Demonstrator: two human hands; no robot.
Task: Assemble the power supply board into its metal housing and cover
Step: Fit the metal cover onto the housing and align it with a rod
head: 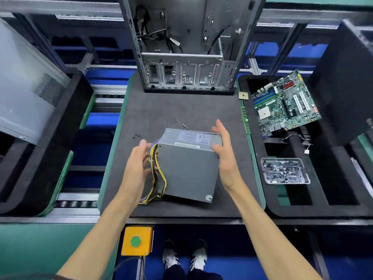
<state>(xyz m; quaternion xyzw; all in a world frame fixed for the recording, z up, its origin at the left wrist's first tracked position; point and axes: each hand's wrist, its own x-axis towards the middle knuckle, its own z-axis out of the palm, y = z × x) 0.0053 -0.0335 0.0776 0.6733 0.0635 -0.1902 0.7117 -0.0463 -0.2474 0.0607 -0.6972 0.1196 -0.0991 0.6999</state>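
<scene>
Dark worktop centre: both hands, left hand and right hand, flank the closed power supply housing, fingers wide, gripping nothing; cable bundle could snag on lifting.

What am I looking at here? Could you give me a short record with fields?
main item: closed grey power supply unit on the black mat
wires: yellow and dark bundle leaving its left side
left hand: at the wires, fingers blurred
right hand: open, against the right side
behind: empty computer case, upright
right tray: motherboard, clear screw tray
small parts: black screws on the mat
</scene>
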